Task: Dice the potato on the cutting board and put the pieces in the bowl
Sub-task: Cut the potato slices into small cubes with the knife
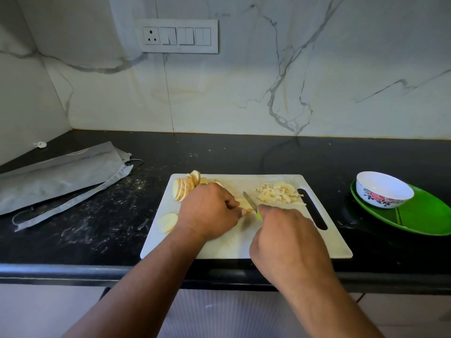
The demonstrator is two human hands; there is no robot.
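From the head view, your left hand (211,211) was curled over a few potato slices (244,204) at the middle of the white cutting board (229,247), fingertips pinning them down. Your right hand (285,237) was clenched around a knife (250,201) (green handle just peeking out), its blade angled against those slices. A fanned row of uncut slices (184,187) leaned at the board's far left corner, one loose slice (168,222) lay by its left edge, and a pile of diced pieces (279,192) sat near the handle slot. The floral bowl (383,189) rested on a green plate (424,215) to the right on the dark surface (97,228), well apart from the board.
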